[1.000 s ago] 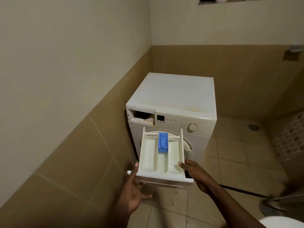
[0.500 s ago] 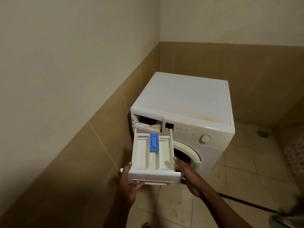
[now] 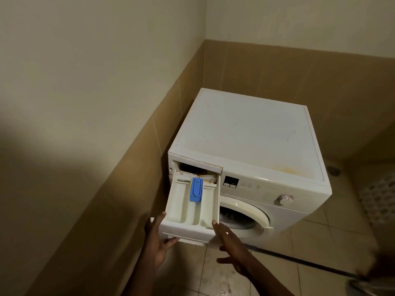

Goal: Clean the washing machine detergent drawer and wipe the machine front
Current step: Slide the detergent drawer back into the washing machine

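A white washing machine (image 3: 245, 135) stands in the corner, its drawer slot (image 3: 196, 167) open and stained inside. The white detergent drawer (image 3: 181, 206), with a blue insert (image 3: 196, 190) in its middle compartment, is held level with its back end at the mouth of the slot. My left hand (image 3: 156, 242) grips the drawer's front left corner, thumb on the rim and fingers underneath. At the front right corner my right hand (image 3: 233, 246) holds it, thumb on the rim. Below are the round door (image 3: 241, 216) and the dial (image 3: 284, 199).
A tiled wall runs close along the machine's left side. A floor drain (image 3: 333, 170) lies behind the machine on the right. A white perforated basket (image 3: 378, 199) stands at the right edge. A dark hose (image 3: 310, 263) crosses the floor tiles.
Both hands have carried the drawer up and toward the machine; its back end has gone from in front of the door to the slot opening. I have come closer.
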